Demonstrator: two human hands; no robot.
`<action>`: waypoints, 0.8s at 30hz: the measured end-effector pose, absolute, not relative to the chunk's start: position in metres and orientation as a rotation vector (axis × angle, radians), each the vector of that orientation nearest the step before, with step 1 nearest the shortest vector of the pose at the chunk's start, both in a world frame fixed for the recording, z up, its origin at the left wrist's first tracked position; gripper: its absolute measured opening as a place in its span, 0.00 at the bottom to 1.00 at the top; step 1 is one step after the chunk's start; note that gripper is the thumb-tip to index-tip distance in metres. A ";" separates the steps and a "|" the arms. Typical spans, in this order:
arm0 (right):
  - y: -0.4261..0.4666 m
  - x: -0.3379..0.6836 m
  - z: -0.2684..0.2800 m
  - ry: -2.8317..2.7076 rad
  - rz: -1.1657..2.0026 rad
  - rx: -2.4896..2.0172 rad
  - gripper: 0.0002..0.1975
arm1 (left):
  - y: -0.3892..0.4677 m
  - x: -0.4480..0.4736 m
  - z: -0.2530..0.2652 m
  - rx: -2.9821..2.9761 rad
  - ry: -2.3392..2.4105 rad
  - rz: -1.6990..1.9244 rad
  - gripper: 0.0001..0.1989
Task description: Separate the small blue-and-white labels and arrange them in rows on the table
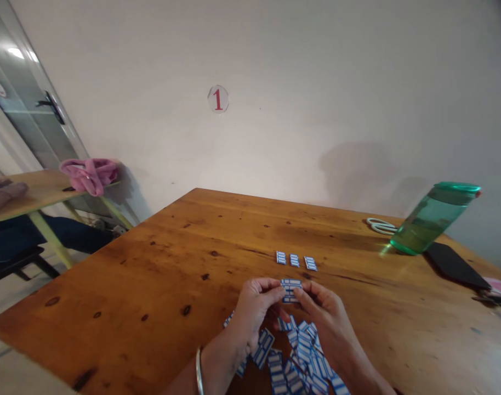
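Between both hands, a small white card with blue stripes point(291, 283) is held up over the wooden table. My left hand point(254, 307), with a silver bangle at the wrist, pinches its left side between thumb and fingers. Its right side is pinched by my right hand point(326, 312). Below and between my hands lies a loose pile of similar blue-and-white cards point(303, 351), several overlapping and partly hidden by my wrists. Beyond my fingertips, three small blue-and-white pieces point(294, 260) sit in a row, spaced apart.
On the wooden table point(152, 285), a green translucent bottle point(433, 219) stands at the right, near a white coiled cable point(381, 225) and a black phone-like slab point(456, 266). A pink cloth point(92, 174) lies on another table at left, where a person's leg shows.
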State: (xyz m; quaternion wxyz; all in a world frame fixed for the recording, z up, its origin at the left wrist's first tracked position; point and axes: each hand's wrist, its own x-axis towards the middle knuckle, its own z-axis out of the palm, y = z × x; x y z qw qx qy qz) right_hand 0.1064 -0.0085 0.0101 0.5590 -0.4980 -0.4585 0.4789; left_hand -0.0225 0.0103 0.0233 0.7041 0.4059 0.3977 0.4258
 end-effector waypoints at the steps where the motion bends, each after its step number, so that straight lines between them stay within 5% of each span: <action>1: -0.009 0.107 0.009 -1.085 1.145 -1.172 0.14 | 0.010 -0.022 0.023 0.929 0.900 0.937 0.11; 24: -0.012 0.106 0.018 -1.216 0.885 -1.323 0.15 | 0.011 -0.023 0.021 1.124 0.999 0.945 0.15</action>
